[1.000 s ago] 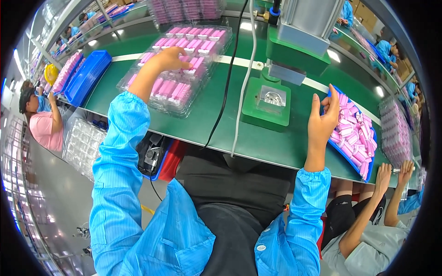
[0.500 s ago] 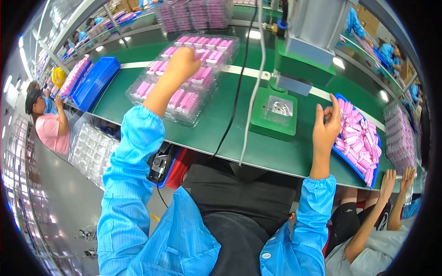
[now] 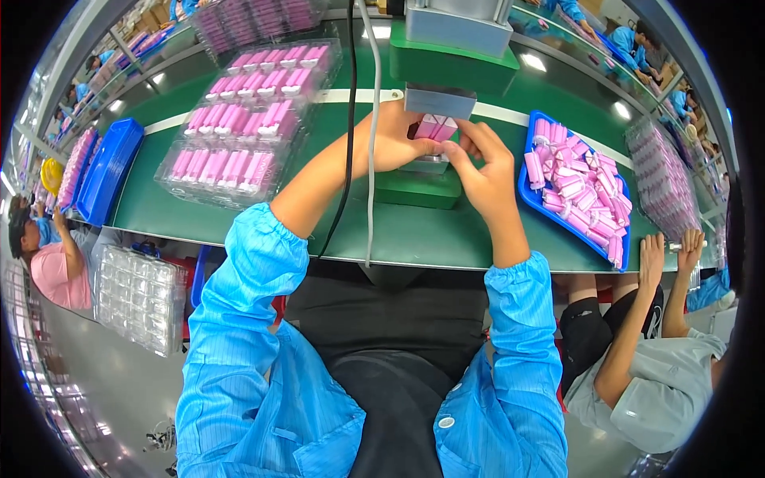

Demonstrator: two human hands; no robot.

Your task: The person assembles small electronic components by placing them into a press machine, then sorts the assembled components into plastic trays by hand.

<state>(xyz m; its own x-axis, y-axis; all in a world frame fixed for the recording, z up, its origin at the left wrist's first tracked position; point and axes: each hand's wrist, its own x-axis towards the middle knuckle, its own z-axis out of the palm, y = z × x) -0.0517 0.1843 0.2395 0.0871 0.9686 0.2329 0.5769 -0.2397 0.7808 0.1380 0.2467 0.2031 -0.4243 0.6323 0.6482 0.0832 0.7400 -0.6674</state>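
Between the block of the press and its green base, my left hand and my right hand meet around a pink battery pack. The left fingers wrap it from the left, with the thumb along its near side. From the right, my right thumb and fingers close on it; some fingertips are hidden behind the pack and press block. The press head is a grey metal block just above, under a green housing. Below the hands lies the green press base, its metal nest mostly covered.
Left stands a clear blister tray filled with pink packs. At right a blue bin holds a loose heap of them. A black cable and a white cable cross the bench. A co-worker's hands rest at the right edge.
My left hand has left the clear tray and come right to the press. My right hand has moved left from beside the blue bin. A pink pack now shows between them; the view has shifted.
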